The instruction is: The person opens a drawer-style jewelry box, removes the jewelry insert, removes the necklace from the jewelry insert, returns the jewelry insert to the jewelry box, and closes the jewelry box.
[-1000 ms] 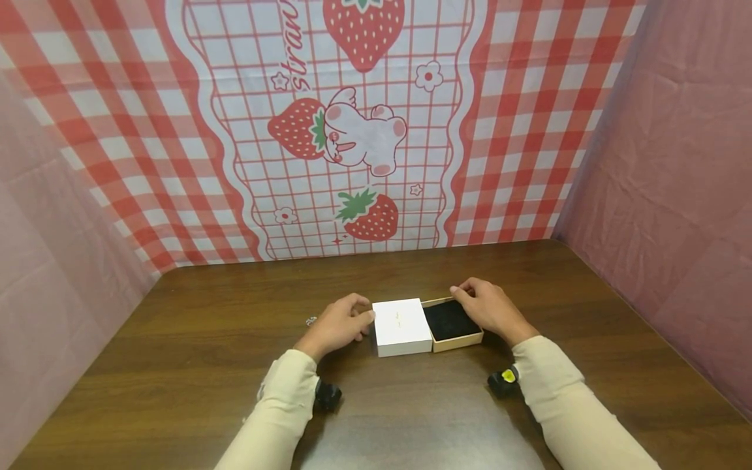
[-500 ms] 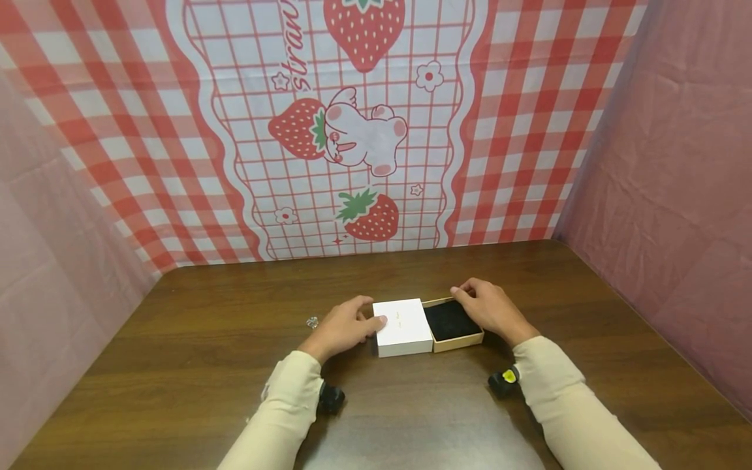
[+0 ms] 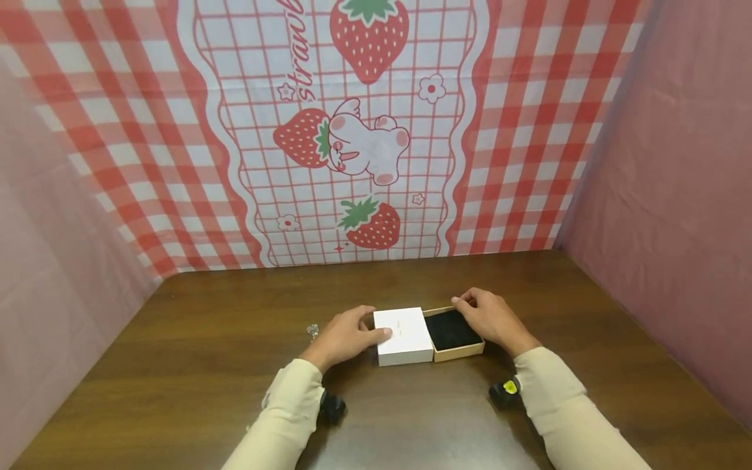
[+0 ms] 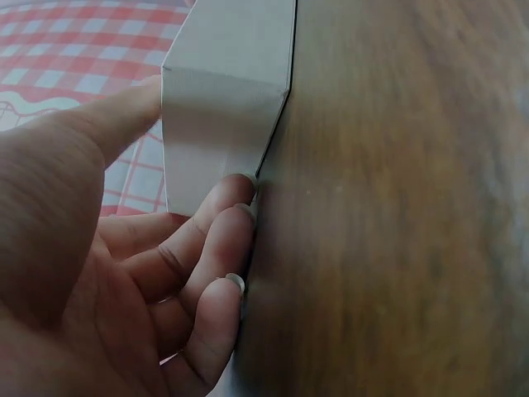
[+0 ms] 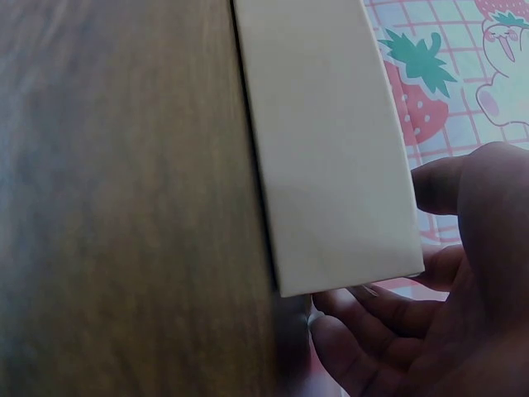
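Observation:
A square white box lid (image 3: 405, 333) with small gold lettering lies on the table, its right side against a shallow box base (image 3: 458, 354) that has tan walls and a black lining (image 3: 451, 328). My left hand (image 3: 346, 336) holds the lid at its left side: the thumb lies over the top, and the other fingers curl against the white end wall (image 4: 211, 136), tips low by the tabletop. My right hand (image 3: 490, 318) grips the base at its far right corner, thumb at the upper edge. The right wrist view shows its fingers (image 5: 364, 322) bent around the corner of the pale side wall (image 5: 331, 157).
A small shiny silvery trinket (image 3: 313, 331) lies on the brown wooden table (image 3: 205, 365), just left of my left hand. A red-checked strawberry cloth (image 3: 370, 150) hangs behind the table, with pink cloth (image 3: 664, 163) along the sides.
My left hand has shifted right, and its thumb has come from the lid's left edge onto its top. The right hand keeps its grip. The head view has tilted up slightly.

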A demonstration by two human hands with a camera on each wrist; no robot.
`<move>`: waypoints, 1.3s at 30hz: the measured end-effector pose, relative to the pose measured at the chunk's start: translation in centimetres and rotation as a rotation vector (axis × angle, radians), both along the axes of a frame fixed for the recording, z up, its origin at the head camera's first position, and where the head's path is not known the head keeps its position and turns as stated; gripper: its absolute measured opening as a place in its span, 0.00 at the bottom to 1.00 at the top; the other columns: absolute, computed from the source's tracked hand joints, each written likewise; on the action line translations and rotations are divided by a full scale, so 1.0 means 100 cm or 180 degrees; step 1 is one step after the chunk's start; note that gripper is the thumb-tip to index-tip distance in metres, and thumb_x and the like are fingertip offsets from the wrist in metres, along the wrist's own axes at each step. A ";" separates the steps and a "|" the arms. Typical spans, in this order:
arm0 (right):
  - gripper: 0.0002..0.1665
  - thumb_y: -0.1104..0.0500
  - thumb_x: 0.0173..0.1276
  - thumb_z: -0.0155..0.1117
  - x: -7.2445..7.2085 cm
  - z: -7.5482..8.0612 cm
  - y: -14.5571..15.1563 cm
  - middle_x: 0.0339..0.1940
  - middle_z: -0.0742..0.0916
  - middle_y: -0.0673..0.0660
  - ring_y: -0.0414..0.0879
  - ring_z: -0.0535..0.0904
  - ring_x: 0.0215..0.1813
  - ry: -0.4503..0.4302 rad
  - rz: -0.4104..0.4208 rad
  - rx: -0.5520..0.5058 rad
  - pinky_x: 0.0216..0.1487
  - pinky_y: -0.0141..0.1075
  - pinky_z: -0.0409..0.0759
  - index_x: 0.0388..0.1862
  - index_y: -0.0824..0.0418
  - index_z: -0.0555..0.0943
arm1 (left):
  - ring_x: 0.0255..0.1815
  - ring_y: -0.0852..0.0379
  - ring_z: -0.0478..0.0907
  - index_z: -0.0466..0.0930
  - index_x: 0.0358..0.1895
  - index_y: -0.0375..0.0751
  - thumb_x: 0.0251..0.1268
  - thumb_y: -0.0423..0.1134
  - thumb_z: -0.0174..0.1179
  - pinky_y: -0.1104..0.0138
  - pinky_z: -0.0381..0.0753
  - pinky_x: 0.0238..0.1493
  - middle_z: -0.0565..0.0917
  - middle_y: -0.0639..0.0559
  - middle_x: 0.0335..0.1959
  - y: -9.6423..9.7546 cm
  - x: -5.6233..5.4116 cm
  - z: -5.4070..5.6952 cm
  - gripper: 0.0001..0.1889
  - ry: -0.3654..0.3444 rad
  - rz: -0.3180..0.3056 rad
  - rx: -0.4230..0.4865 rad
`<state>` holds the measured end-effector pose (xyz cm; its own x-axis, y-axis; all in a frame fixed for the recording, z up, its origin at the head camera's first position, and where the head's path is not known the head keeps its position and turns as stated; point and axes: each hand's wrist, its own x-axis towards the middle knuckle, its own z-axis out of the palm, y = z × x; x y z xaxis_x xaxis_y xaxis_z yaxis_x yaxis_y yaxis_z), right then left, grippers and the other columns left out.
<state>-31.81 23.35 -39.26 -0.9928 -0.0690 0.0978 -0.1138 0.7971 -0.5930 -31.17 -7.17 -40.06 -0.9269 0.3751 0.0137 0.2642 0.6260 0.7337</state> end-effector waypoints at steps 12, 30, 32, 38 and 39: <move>0.25 0.46 0.76 0.57 0.002 -0.002 0.003 0.47 0.84 0.64 0.56 0.78 0.47 0.0095 -0.0024 0.0000 0.51 0.54 0.76 0.52 0.68 0.80 | 0.28 0.56 0.75 0.73 0.68 0.40 0.61 0.58 0.68 0.62 0.74 0.30 0.80 0.52 0.30 0.003 0.000 -0.003 0.37 -0.0019 0.0048 0.0036; 0.26 0.46 0.75 0.58 0.000 -0.002 0.004 0.45 0.85 0.64 0.55 0.78 0.44 -0.0033 -0.0209 0.0030 0.50 0.53 0.77 0.52 0.69 0.81 | 0.30 0.56 0.75 0.74 0.68 0.41 0.61 0.59 0.68 0.62 0.74 0.31 0.80 0.52 0.31 0.002 -0.001 -0.004 0.37 -0.0030 0.0099 0.0043; 0.24 0.47 0.74 0.58 -0.001 -0.002 0.004 0.43 0.85 0.63 0.55 0.78 0.42 0.0003 -0.0222 0.0033 0.49 0.52 0.77 0.50 0.68 0.82 | 0.29 0.56 0.75 0.73 0.68 0.41 0.60 0.59 0.68 0.62 0.75 0.31 0.80 0.52 0.31 0.002 -0.001 -0.004 0.37 -0.0034 0.0106 0.0050; 0.22 0.49 0.74 0.59 -0.003 -0.002 0.004 0.40 0.85 0.62 0.53 0.78 0.39 0.0022 -0.0266 0.0003 0.44 0.48 0.76 0.47 0.68 0.83 | 0.29 0.55 0.75 0.73 0.68 0.40 0.60 0.59 0.68 0.62 0.74 0.30 0.80 0.51 0.31 0.001 -0.001 -0.004 0.37 -0.0040 0.0096 0.0087; 0.22 0.49 0.74 0.59 -0.003 -0.002 0.005 0.39 0.85 0.62 0.53 0.78 0.38 0.0005 -0.0268 -0.0016 0.42 0.47 0.77 0.47 0.69 0.83 | 0.29 0.55 0.75 0.73 0.68 0.40 0.60 0.58 0.69 0.62 0.74 0.30 0.80 0.51 0.31 0.001 -0.001 -0.004 0.38 -0.0033 0.0088 0.0095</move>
